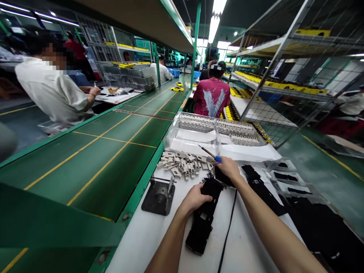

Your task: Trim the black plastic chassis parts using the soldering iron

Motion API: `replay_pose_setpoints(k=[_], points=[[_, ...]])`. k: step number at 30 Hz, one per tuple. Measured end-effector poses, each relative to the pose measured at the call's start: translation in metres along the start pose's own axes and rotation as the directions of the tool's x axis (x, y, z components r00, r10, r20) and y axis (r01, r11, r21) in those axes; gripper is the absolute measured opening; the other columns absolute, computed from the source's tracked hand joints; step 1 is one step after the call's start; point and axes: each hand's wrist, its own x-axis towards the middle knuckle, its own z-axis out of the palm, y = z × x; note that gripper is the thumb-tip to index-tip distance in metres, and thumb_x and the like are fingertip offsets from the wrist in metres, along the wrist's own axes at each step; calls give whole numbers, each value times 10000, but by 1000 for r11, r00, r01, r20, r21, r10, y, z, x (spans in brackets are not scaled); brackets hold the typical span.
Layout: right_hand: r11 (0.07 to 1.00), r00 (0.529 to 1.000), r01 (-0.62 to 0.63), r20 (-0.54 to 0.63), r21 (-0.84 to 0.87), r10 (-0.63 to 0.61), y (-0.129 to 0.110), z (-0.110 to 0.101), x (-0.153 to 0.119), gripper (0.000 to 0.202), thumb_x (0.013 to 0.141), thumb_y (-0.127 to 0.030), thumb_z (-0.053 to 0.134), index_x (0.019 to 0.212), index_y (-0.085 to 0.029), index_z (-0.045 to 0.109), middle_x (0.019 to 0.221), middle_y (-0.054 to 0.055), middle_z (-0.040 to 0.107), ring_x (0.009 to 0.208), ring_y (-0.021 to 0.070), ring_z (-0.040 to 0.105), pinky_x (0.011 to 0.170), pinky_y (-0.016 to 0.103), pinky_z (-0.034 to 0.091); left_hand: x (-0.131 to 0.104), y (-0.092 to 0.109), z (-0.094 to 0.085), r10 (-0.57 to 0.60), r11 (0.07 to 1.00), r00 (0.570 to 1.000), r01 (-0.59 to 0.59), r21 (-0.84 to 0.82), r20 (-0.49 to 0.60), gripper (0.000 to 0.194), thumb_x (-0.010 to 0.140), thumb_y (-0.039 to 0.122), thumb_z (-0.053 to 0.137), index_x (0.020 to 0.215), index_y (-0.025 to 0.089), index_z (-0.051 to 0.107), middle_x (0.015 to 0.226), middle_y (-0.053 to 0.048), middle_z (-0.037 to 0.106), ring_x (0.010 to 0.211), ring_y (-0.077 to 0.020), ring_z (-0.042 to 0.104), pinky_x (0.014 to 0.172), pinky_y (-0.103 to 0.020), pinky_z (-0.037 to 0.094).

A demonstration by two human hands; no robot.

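My left hand (195, 198) is closed on the upper part of a long black plastic part (204, 220), its thumb lying across the top. The part rests on the white table (159, 242). In my right hand (229, 168) is a thin dark tool with a blue handle (218, 159); its tip points up and to the left. Small black bits lie around the far end of the black part. Just beyond it is a heap of pale grey brackets (187, 163). Under my right hand sits a dark object, partly hidden.
A metal fixture (159, 197) stands left of my left hand. Clear trays (218, 132) of pale parts are beyond the heap. More black parts (263, 191) lie right, past a black cable (229, 227). A green conveyor (113, 151) runs along the left. People sit further away.
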Motion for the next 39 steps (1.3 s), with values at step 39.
replay_pose_setpoints(k=[39], points=[[333, 980, -52, -15, 942, 197, -27, 3, -146, 300, 756, -406, 722, 921, -196, 583, 721, -17, 607, 484, 94, 438, 497, 259, 422, -11, 15, 44, 57, 834, 983, -145, -533, -177, 490, 611, 261, 801, 1041, 131, 607, 900, -60, 695, 717, -179, 639, 670, -307, 535]])
